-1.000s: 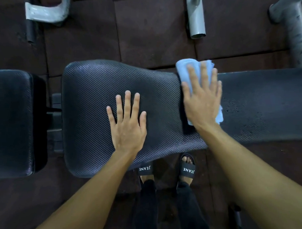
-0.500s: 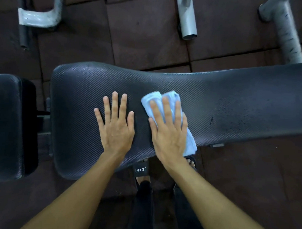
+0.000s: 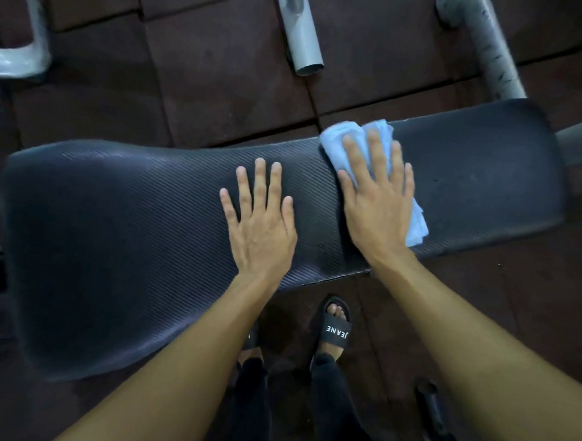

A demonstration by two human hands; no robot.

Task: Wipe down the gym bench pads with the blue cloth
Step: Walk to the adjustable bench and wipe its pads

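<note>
Right hand (image 3: 377, 203) has swept the blue cloth (image 3: 338, 142) up-frame across the bench pad (image 3: 117, 230), pressing flat-fingered; left hand (image 3: 261, 229) rests released, mid-frame.

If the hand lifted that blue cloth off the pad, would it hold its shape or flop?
Probably flop: the cloth is bunched in soft folds under the flat right hand. Likely light, as thin layers splay past the palm. It may drag rather than glide on the ribbed pad.
</note>
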